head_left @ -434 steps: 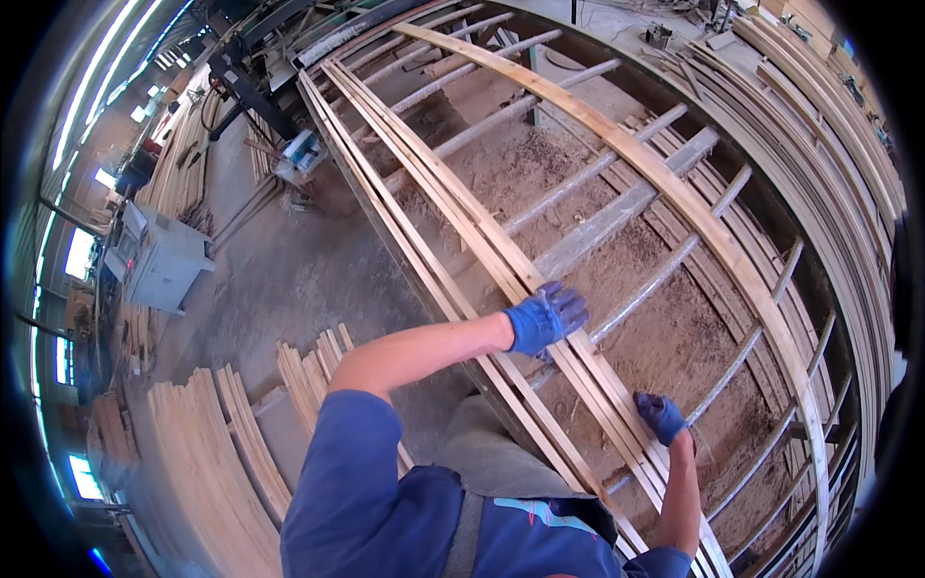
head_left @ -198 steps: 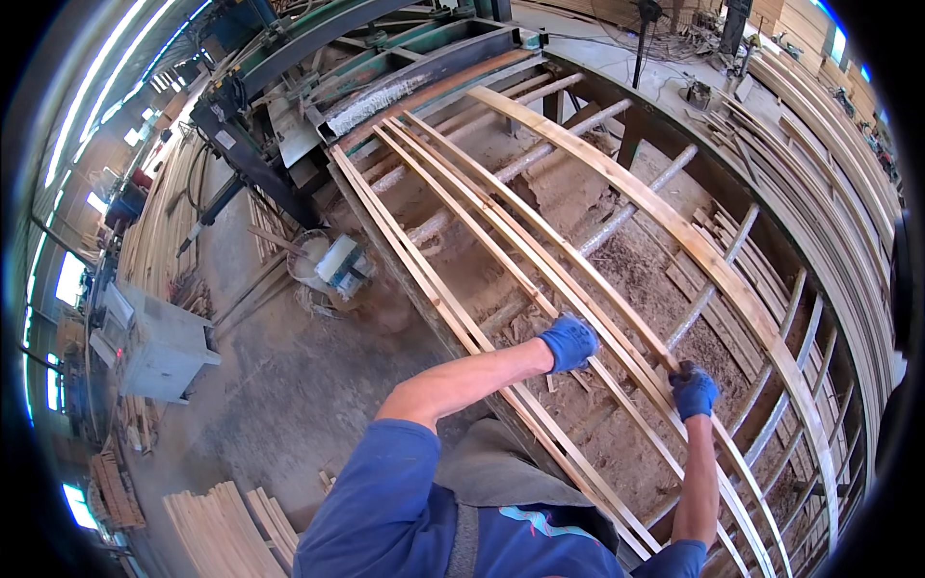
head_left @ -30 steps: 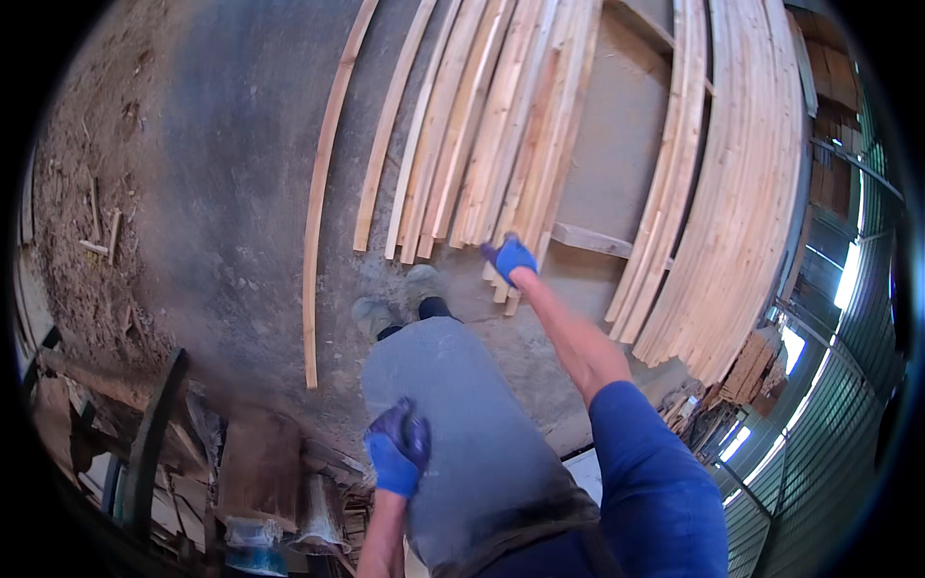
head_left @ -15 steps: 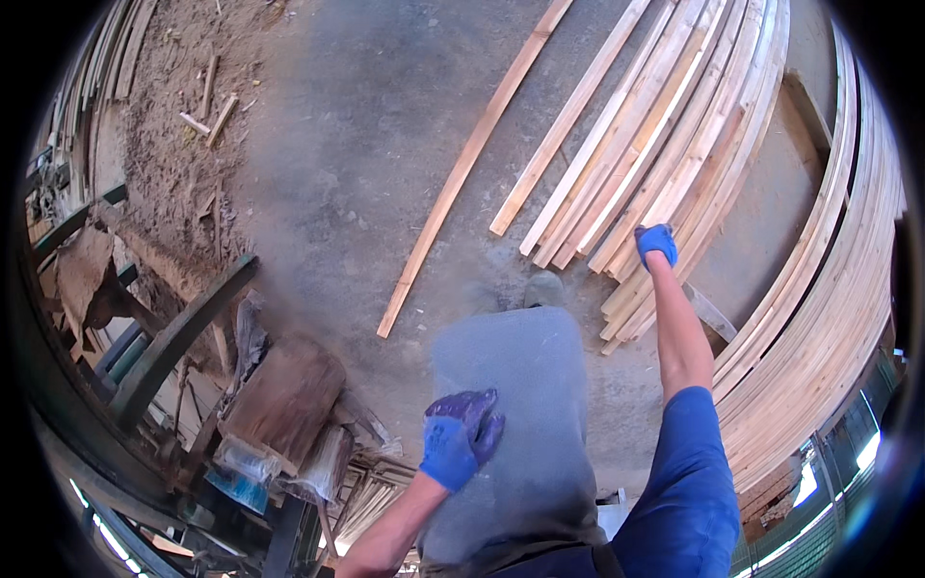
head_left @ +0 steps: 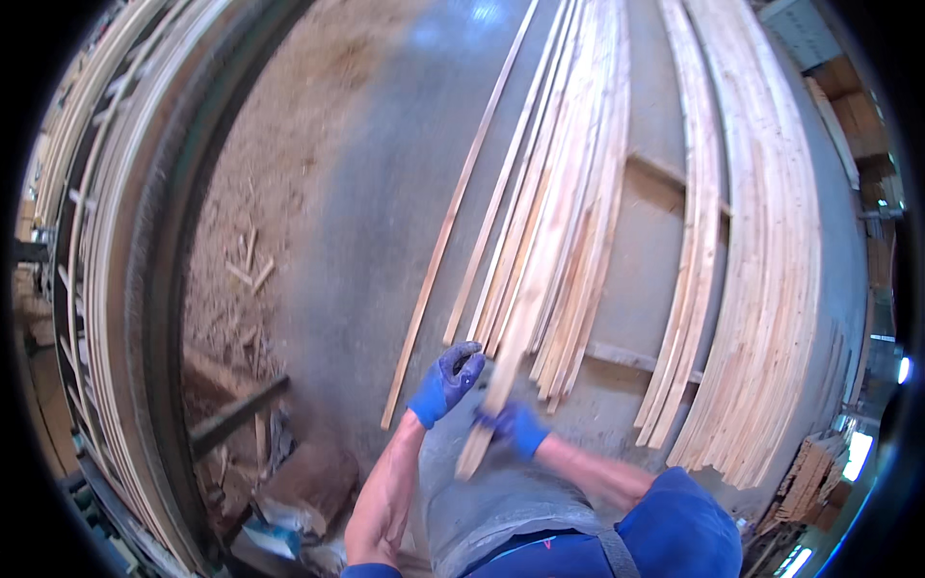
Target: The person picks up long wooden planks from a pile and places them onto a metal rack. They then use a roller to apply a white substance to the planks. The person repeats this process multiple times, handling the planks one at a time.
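Pale board [head_left: 504,378] in right hand [head_left: 517,429], more boards [head_left: 581,323] on both sides

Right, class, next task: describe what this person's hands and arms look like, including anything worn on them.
The left hand and right hand wear gloves, bright blue toward the wrist and darker purple over the fingers; the right is blurred. The forearms are bare, below blue sleeves.

Left grip [head_left: 445,387] half-curled, right grip [head_left: 520,429] closed

the plank [head_left: 515,353] is matt bare wood; the floor [head_left: 356,250], dull concrete; the apron [head_left: 511,503], matt cloth
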Motion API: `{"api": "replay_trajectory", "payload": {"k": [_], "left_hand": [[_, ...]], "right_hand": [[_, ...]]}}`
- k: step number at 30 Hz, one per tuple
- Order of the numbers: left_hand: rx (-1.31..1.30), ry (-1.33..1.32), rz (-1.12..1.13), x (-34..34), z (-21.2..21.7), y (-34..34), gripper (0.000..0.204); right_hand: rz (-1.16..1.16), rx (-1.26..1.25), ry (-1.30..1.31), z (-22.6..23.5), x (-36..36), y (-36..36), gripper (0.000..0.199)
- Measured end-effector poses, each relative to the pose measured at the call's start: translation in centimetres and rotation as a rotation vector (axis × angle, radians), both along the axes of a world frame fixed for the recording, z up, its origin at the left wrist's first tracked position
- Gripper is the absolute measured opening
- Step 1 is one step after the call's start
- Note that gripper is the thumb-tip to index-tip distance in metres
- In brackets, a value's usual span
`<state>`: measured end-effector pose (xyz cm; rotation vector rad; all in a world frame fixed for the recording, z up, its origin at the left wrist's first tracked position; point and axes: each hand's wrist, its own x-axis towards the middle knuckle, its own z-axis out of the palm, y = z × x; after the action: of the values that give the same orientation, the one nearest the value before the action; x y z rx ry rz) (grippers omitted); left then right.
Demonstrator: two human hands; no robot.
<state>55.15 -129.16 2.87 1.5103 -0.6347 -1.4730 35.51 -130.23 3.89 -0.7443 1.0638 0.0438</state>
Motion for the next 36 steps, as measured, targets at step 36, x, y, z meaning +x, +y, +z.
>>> {"api": "replay_trajectory", "payload": {"k": [36], "left_hand": [[0.761,-0.982,-0.165,33.9,32.9,36.8,0.037]], "right_hand": [[-0.851,-0.065,-0.189,8.7,47.2,-37.2,0.05]]}}
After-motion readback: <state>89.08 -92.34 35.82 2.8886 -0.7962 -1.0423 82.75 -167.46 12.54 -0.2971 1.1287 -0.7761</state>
